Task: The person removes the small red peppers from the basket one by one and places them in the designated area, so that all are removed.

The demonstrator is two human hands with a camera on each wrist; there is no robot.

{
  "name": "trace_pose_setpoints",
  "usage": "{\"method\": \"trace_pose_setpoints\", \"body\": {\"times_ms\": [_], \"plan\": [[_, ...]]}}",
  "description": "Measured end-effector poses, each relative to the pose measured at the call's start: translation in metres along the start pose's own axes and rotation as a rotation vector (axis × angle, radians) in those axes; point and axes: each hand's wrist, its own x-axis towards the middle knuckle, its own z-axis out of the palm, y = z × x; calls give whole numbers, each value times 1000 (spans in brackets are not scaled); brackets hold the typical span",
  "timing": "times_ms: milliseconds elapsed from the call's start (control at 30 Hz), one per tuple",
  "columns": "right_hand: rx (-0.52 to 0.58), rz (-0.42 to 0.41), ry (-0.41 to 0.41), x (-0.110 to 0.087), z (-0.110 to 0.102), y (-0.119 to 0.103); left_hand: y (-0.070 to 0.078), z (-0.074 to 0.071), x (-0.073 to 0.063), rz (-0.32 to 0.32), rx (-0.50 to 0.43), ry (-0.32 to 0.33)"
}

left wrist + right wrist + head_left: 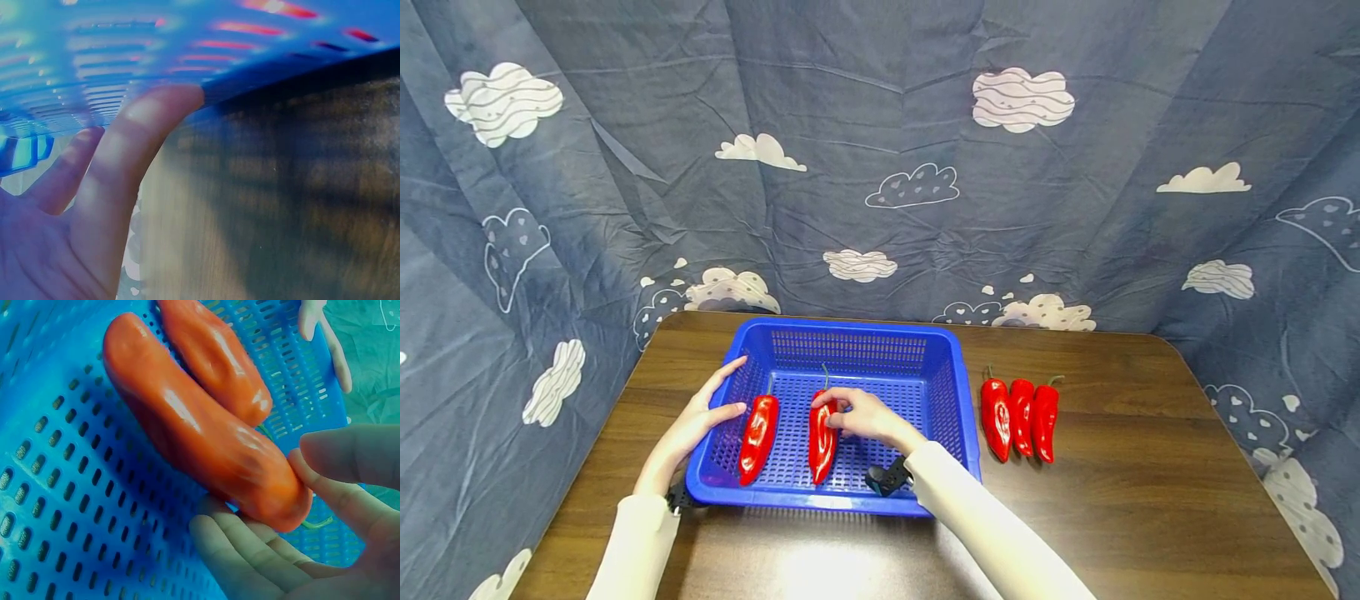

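Note:
Inside a blue plastic basket (887,333) lie two long red peppers. My right hand (865,414) is over the stem end of one red pepper (822,454) near the basket's middle, thumb and fingers curled about it. From the right wrist, the fingers (244,544) run along the side of that pepper, and the thumb (350,453) is close to its end. The other red pepper (759,437) lies along the left wall. My left hand (692,421) rests against the basket's left side, thumb and index finger spread. Its thumb (147,119) meets the slotted outer wall.
Three more red peppers (1021,417) lie side by side on the wooden table (1135,450), right of the basket. Behind the table hangs a dark cloth (820,208) printed with clouds.

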Motion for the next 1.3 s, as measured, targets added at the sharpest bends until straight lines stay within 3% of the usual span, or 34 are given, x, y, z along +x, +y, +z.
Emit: {"method": "trace_pose_setpoints", "body": {"times_ms": [300, 933, 1300], "plan": [[220, -43, 5, -4, -6, -4, 0, 1, 0, -1, -3, 0], [318, -84, 47, -21, -34, -7, 2, 2, -1, -18, 16, 5], [293, -107, 72, -28, -46, -13, -1, 1, 0, -26, -6, 2]]}}
